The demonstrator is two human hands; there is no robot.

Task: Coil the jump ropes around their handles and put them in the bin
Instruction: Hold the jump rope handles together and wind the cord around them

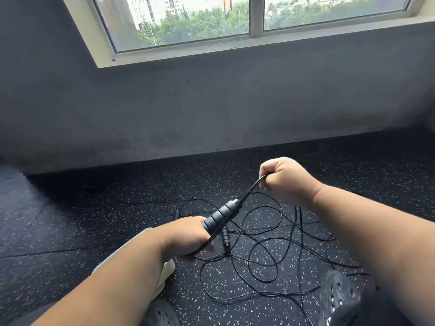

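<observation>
Coiling step under way, first rope. Left hand [188, 234] wraps its fingers round the base of a black ribbed handle [221, 216], which juts up and away from that grip toward the right hand. Right hand [284, 178] is fisted, pinching a taut run of black cord [250, 188] just past the handle's tip; cord seems doubled there, hard to be sure. Below the right grip the cord drops slack to the floor. Under and between both grips lies a tangle of loose rope [263, 260] on the speckled black floor [70, 220], with a second handle [225, 238] just beneath the held one and another handle end [176, 214] beyond the left grip. Few if any turns on the handle yet, so early in the task, I'd judge.

Next move likely needs the right hand to carry the cord round the handle while the left keeps it steady, with the slack feeding out of the tangle without snagging.

Bin not in view. No brands, labels or readable writing anywhere.
</observation>
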